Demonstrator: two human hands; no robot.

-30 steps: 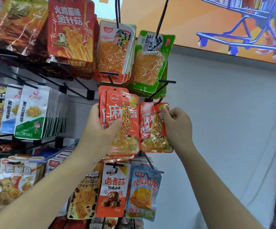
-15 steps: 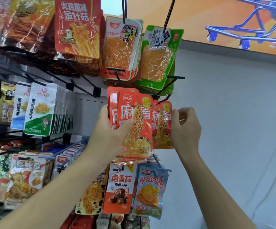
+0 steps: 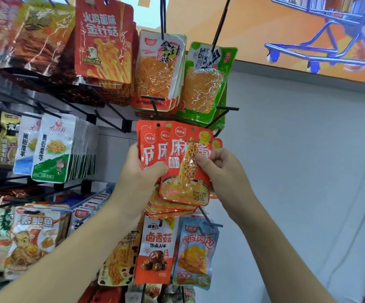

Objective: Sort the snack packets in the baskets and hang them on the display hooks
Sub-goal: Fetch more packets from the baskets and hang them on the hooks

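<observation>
- The left hand (image 3: 138, 171) grips a fanned stack (image 3: 153, 149) of orange-red snack packets, thumb across the fronts and fingers closed behind them.
- The right hand (image 3: 223, 169) pinches the front packet (image 3: 186, 171) at its right edge, thumb on the face and fingers curled behind; that packet overlaps the stack and is touching it.
- All of this is held up in front of the display rack, just below the hook (image 3: 225, 112) under the green packets (image 3: 205, 84).
- Judged by look, the packets are light, thin, glossy film pouches: flexible, a bit slippery, and likely to slide over one another in a fan.
- The sensible hold is probably the flat sealed rim near the punched hole (image 3: 192, 129) at the top, so the hole stays free for the hook and the filled middle is not squeezed.
- Readable writing: the front packet shows a large white "麻"; the rest is hidden by the thumb or blurred.
- The big red packet (image 3: 105, 40) above reads "火鸡面味 金针菇".
- Lower down, one orange packet (image 3: 157, 248) reads "卤香菇" and a blue one (image 3: 195, 252) beside it "虎皮肉包".
- At lower left a packet (image 3: 35, 237) reads "素鲍鱼".
</observation>
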